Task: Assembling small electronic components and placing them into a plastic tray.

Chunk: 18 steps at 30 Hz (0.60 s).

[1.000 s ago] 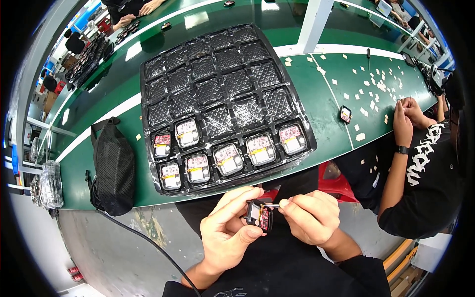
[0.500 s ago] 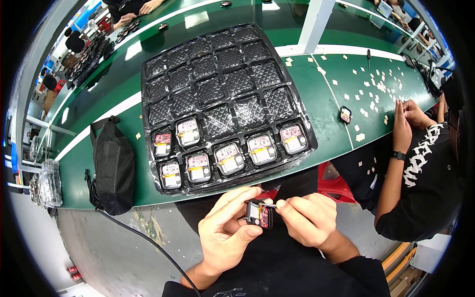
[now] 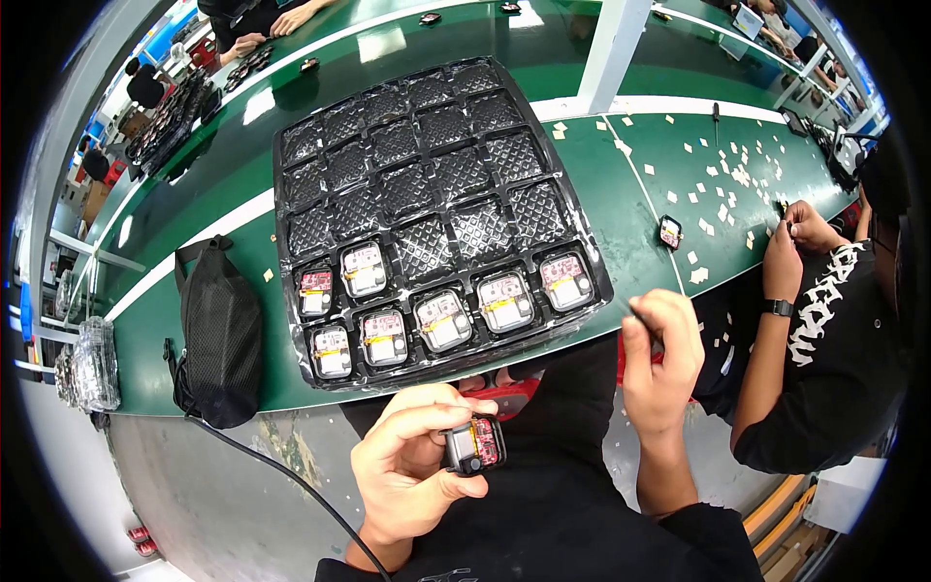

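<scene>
My left hand (image 3: 402,475) is closed around a small square electronic device (image 3: 475,444) with a black case, an exposed red circuit board, a yellow strip and a silver block. It holds the device tilted in front of my body, below the tray's near edge. Out to the right, near the table's edge, my right hand (image 3: 667,364) is raised with thumb and forefinger pinched on a slim dark tool (image 3: 634,310); most of the tool is hidden, so its kind is unclear. Beyond my hands lies a black plastic tray (image 3: 423,242) with similar open devices (image 3: 444,321) in its nearest pockets.
A black mesh bag (image 3: 221,335) lies left of the tray, with a black cable (image 3: 291,472) running below. Small pale squares (image 3: 722,194) litter the table at right, near another device (image 3: 670,232) and a co-worker's hands (image 3: 797,233). A white post (image 3: 615,58) stands behind.
My right hand has moved away from the device, up and to the right, with the slim tool. My left hand has shifted slightly left and down, still holding the device.
</scene>
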Tool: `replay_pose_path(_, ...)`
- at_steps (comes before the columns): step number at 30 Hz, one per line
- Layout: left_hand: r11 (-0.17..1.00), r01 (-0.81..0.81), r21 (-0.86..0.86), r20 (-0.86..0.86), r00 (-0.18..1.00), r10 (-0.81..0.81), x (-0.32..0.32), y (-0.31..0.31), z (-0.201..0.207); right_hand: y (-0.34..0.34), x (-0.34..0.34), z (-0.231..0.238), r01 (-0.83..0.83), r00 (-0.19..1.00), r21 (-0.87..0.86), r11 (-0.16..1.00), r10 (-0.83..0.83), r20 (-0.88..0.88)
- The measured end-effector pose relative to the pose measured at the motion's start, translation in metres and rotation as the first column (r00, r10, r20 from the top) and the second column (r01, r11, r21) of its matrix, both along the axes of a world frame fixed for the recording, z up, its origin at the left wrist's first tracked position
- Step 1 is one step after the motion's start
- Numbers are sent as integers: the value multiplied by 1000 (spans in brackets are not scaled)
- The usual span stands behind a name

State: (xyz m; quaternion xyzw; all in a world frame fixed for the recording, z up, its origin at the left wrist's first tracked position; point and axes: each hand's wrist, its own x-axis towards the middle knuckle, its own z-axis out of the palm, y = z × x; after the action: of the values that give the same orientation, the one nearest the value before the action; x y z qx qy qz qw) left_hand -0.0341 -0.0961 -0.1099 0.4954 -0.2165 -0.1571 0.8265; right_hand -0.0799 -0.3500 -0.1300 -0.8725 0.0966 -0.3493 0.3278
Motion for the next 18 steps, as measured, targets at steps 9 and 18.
replay_pose_path(9, 875, -375, 306, 469, 859, 204, 36, -9, 16, -72, 26, -45, 379, 791, -352, 856, -497, -358)
replay_pose_path(18, 380, -758, 530, 770, 618, 158, 85, -47, 36, -61, 20, -51, 390, 845, -269, 881, -459, -277)
